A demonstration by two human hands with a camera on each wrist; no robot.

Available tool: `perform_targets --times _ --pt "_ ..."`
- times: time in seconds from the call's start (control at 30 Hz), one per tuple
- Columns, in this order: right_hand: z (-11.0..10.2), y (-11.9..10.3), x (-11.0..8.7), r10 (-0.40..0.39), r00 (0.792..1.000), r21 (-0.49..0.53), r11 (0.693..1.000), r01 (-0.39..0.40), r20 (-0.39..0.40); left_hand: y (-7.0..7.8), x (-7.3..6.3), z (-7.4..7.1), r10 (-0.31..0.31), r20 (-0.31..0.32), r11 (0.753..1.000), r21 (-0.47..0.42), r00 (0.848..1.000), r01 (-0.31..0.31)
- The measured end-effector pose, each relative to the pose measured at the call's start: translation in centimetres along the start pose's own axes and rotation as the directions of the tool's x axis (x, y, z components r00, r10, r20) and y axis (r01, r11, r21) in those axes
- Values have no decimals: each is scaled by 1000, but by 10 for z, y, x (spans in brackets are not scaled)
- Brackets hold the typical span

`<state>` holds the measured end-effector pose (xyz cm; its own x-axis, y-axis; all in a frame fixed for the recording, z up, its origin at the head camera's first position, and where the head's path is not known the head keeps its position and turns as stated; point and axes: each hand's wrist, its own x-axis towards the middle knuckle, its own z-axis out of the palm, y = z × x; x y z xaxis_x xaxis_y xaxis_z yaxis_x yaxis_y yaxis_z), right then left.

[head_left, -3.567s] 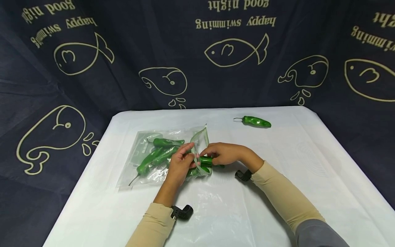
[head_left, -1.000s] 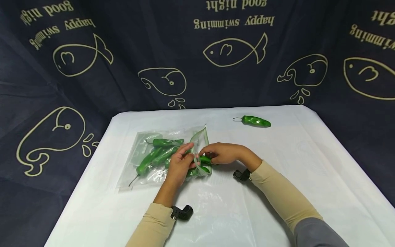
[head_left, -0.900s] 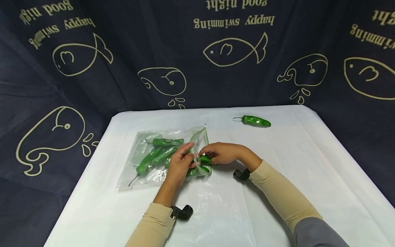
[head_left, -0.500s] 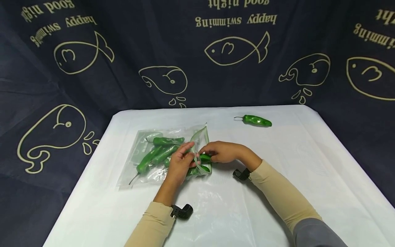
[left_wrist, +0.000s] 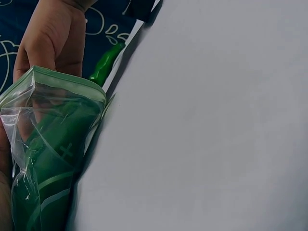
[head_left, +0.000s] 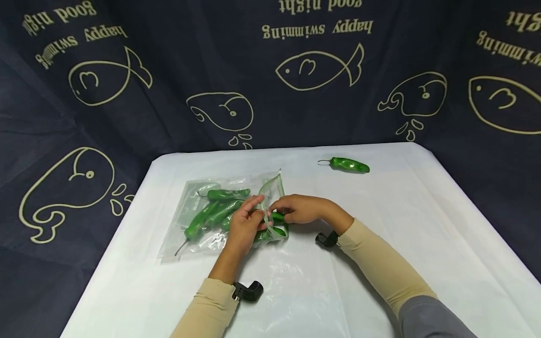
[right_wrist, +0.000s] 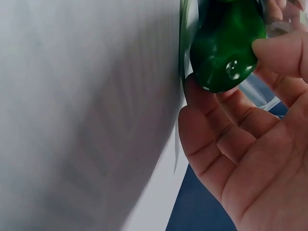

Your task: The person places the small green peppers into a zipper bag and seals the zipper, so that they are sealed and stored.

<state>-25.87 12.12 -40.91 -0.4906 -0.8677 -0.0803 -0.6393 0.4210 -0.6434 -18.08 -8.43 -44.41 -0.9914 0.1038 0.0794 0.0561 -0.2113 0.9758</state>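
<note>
A clear zip bag (head_left: 173, 239) lies on the table in the head view, its mouth spread toward the right. Several green chili peppers (head_left: 198, 223) show through its plastic. My left hand (head_left: 244, 227) grips the near side of the bag's mouth between thumb and fingers. At that opening my right hand (head_left: 306, 209) pinches the blunt end of another green chili pepper (right_wrist: 228, 53), thumb on one side and fingers on the other. The rest of this pepper is inside the bag, partly hidden by the left fingers and the plastic.
One more green chili pepper (head_left: 350, 165) lies loose near the table's far edge, right of the bag. The white table (head_left: 296, 300) ends at a dark printed cloth (head_left: 262, 70) behind it.
My right hand has shifted slightly left, and its pepper has slid further into the bag. The left hand keeps its grip on the bag's mouth.
</note>
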Motion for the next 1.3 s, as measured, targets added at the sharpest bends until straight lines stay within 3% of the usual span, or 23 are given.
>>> perform_targets --times 0.57,0.83,1.17,1.3 --pt "5 -2 2 32 999 18 999 -33 10 -2 -2 -1 -29 -1 1000 -10 1000 29" --pt "5 0 3 39 999 47 998 -39 8 -1 0 0 -10 -9 1000 -21 1000 10" --pt "6 -1 1 52 998 9 999 -52 -30 -4 1 0 34 8 999 -2 999 -34" --pt "7 -2 0 31 999 31 999 -30 -31 -3 0 0 22 -2 1000 4 1000 -22"
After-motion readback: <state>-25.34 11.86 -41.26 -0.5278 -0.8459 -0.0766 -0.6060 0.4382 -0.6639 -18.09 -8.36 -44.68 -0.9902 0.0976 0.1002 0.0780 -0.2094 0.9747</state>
